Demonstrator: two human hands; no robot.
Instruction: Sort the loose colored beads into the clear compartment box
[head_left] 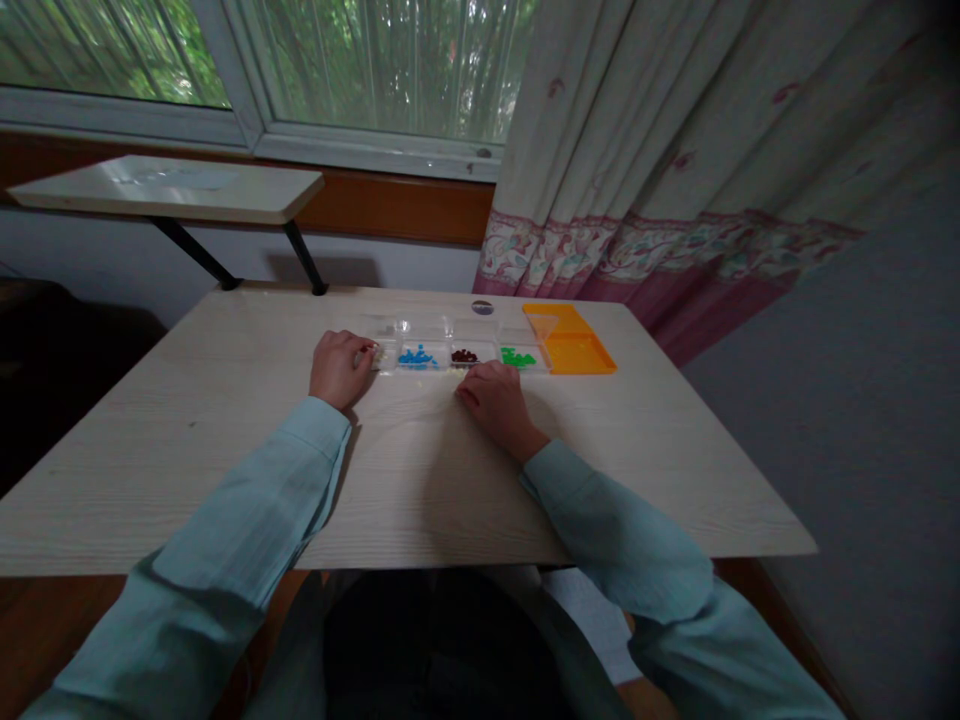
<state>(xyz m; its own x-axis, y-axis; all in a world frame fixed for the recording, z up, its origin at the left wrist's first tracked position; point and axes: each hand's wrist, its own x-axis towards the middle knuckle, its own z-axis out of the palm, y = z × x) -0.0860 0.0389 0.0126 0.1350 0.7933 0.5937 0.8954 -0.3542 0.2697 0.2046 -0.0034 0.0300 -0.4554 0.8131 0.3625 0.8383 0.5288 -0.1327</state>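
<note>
A clear plastic compartment box (425, 329) lies near the back of the table. Its front row holds blue pieces (418, 357), dark brown pieces (464, 356) and green pieces (517, 357). At the leftmost compartment, my left hand (340, 369) has its fingers closed beside some pale bits. Whether it grips the box's edge or a small piece is hidden. My right hand (495, 400) is in front of the brown and green compartments, fingers curled together and low over the table. I cannot make out anything between its fingertips.
An orange tray (574, 352) stands right of the box. Behind the box is a small dark oval (482, 308) on the table (637, 470). A raised shelf (247, 190) on black legs is at the back left, and a curtain (600, 180) hangs at the back right.
</note>
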